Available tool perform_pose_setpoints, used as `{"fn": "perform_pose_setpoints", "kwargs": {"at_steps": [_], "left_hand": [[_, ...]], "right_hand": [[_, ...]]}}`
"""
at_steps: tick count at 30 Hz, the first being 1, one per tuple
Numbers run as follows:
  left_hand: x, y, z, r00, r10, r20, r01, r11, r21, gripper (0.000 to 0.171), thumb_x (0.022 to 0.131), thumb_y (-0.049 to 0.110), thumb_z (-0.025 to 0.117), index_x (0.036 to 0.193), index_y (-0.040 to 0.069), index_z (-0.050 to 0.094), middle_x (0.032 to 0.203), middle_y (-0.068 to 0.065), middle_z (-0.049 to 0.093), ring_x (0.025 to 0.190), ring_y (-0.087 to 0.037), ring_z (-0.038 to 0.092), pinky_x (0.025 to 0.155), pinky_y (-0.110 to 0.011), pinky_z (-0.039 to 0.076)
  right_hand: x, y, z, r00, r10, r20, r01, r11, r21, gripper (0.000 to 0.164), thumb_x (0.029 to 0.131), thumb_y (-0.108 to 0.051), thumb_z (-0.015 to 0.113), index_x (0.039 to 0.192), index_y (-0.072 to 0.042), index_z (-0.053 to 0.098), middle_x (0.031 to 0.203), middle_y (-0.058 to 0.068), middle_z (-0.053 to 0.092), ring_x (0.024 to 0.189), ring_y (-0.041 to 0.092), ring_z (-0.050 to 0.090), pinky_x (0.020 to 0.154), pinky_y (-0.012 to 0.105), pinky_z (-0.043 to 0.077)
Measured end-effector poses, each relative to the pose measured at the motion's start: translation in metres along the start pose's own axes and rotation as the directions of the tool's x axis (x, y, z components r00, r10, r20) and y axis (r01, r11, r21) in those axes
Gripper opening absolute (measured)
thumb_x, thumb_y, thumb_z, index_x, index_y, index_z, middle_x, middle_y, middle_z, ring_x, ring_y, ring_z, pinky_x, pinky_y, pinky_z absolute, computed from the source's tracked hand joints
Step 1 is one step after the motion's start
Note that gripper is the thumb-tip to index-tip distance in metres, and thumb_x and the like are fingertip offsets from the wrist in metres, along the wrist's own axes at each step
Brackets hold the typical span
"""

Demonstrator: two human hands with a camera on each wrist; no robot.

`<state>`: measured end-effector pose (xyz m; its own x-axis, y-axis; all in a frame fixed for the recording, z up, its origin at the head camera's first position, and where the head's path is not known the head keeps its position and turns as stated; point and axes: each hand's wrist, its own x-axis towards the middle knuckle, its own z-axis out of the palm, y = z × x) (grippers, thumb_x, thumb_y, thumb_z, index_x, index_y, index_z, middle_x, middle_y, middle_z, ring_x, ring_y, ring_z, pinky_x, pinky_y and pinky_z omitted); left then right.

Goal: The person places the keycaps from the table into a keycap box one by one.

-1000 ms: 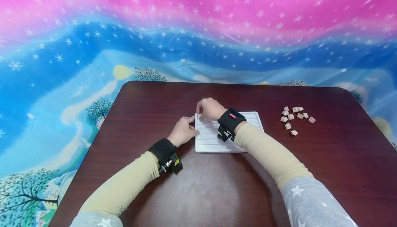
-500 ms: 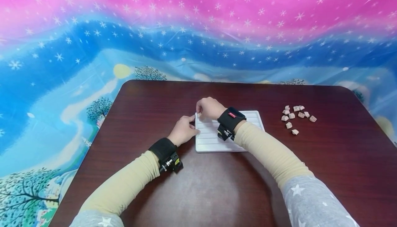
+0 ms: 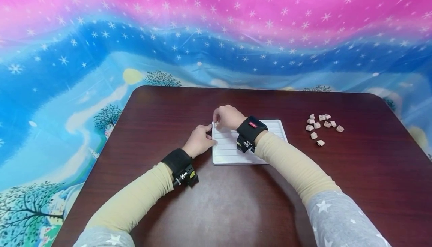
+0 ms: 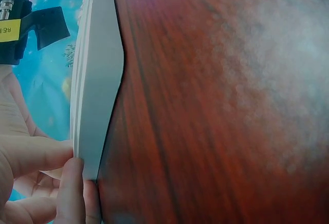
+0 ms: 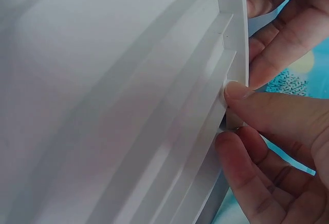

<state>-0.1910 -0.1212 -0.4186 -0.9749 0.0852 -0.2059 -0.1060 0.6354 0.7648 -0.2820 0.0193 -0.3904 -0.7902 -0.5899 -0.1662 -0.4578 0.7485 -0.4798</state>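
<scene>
The white tray [image 3: 233,151] lies flat on the worktop [image 3: 216,202], in front of the person, its ridges [image 5: 213,38] running left to right. It looks like thin moulded plastic: probably light, fairly stiff and smooth enough to slide under a sideways push. The raised rim [image 5: 245,44] is the natural place to take hold, and the left hand [image 3: 198,142] has it there, gripping the left side with the thumb over the inner edge and the fingers against the outside. That hold should be enough to steady so light a thing; a hard squeeze might flex the wall.

The right hand [image 3: 229,117] reaches across to the far left corner of the tray and pinches a small pale piece [image 3: 217,124] between thumb and fingertips. The digits hide most of it, and whether it touches the tray's floor cannot be made out.

Loose pieces [image 3: 327,124] of the same pale colour lie scattered on the worktop, well to the right of the tray, some touching, some apart. They look blocky and hard, likely light and not easily broken, but small enough to slip or tip. Opposite side faces seem the best grip, taken with thumb and fingertip.
</scene>
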Motion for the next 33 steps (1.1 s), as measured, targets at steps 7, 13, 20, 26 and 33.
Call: {"fn": "perform_pose_setpoints", "kwargs": {"at_steps": [7, 13, 20, 26, 33], "left_hand": [[0.0, 0.001, 0.001, 1.0, 0.008, 0.004, -0.008, 1.0, 0.007, 0.071, 0.09, 0.006, 0.077, 0.152, -0.004, 0.044, 0.142, -0.025, 0.049, 0.104, -0.025, 0.065, 0.083, -0.031, 0.052], [0.001, 0.003, 0.001, 1.0, 0.006, 0.011, -0.006, 1.0, 0.004, 0.071, 0.09, 0.006, 0.076, 0.152, -0.004, 0.043, 0.142, -0.025, 0.049, 0.103, -0.024, 0.065, 0.082, -0.03, 0.051], [0.001, 0.003, 0.002, 1.0, -0.001, 0.019, 0.0, 1.0, 0.007, 0.071, 0.091, 0.005, 0.075, 0.153, -0.004, 0.042, 0.143, -0.024, 0.049, 0.102, -0.023, 0.064, 0.082, -0.03, 0.051], [-0.001, 0.004, 0.002, 1.0, -0.01, 0.018, 0.01, 1.0, 0.015, 0.071, 0.091, 0.006, 0.076, 0.153, -0.003, 0.042, 0.143, -0.023, 0.049, 0.103, -0.023, 0.063, 0.083, -0.03, 0.05], [-0.002, 0.001, 0.001, 1.0, -0.011, 0.008, 0.011, 1.0, 0.018, 0.071, 0.091, 0.006, 0.076, 0.153, -0.003, 0.042, 0.144, -0.023, 0.049, 0.104, -0.025, 0.063, 0.084, -0.031, 0.051]], "right_hand": [[-0.003, 0.002, -0.002, 1.0, -0.012, -0.003, 0.012, 1.0, 0.005, 0.018, 0.081, 0.002, 0.08, 0.096, -0.005, 0.073, 0.087, 0.007, 0.065, 0.082, 0.022, 0.058, 0.078, 0.034, 0.048], [-0.013, 0.008, -0.01, 0.999, -0.035, -0.001, 0.035, 0.999, 0.027, 0.022, 0.083, 0.005, 0.078, 0.103, -0.003, 0.074, 0.094, 0.009, 0.068, 0.088, 0.024, 0.061, 0.082, 0.036, 0.05], [-0.024, 0.017, -0.016, 0.999, -0.043, -0.019, 0.044, 0.998, 0.042, 0.022, 0.084, 0.001, 0.082, 0.105, -0.002, 0.076, 0.095, 0.009, 0.069, 0.09, 0.024, 0.062, 0.085, 0.036, 0.05], [-0.034, 0.026, -0.017, 0.998, -0.056, -0.028, 0.057, 0.998, 0.03, 0.021, 0.088, -0.003, 0.08, 0.109, -0.004, 0.077, 0.102, 0.008, 0.072, 0.094, 0.023, 0.063, 0.088, 0.036, 0.052], [-0.052, 0.035, -0.024, 0.996, -0.067, -0.066, 0.067, 0.998, 0.003, 0.022, 0.092, -0.006, 0.076, 0.113, -0.005, 0.078, 0.108, 0.009, 0.074, 0.098, 0.023, 0.067, 0.089, 0.039, 0.053]]}}
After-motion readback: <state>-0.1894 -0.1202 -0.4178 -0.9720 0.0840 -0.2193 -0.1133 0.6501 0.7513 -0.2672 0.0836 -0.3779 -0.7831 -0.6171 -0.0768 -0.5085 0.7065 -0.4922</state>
